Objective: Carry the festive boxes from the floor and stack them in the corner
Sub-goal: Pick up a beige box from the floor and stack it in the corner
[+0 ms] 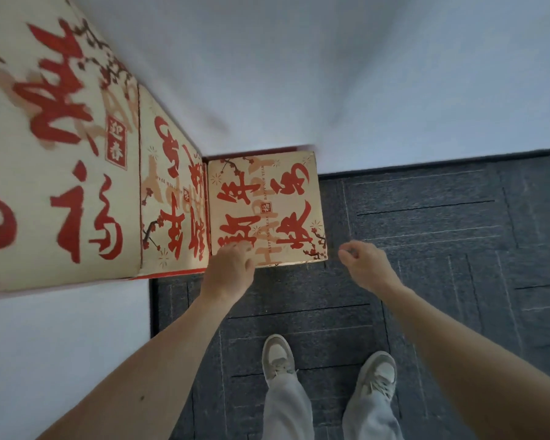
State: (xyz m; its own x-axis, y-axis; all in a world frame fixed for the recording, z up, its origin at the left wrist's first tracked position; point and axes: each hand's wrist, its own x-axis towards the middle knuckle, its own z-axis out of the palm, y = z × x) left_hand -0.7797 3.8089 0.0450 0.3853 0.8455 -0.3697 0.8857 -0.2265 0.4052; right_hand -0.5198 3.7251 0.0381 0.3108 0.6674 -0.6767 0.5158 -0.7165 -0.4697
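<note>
A cream cardboard box printed with red calligraphy (267, 211) sits low in the corner where two white walls (362, 74) meet, on the dark grey carpet-tiled floor (442, 249). Touching its left side is a taller box of the same print (169, 198), and left of that a still taller stack top (51, 154). The left hand (231, 268) rests on the low box's near left corner with fingers bent onto the top; I cannot tell whether it grips. The right hand (362, 262) hangs just beside the near right corner, fingers loosely curled, holding nothing. Two beige sneakers (278, 357) stand on the floor below.
</note>
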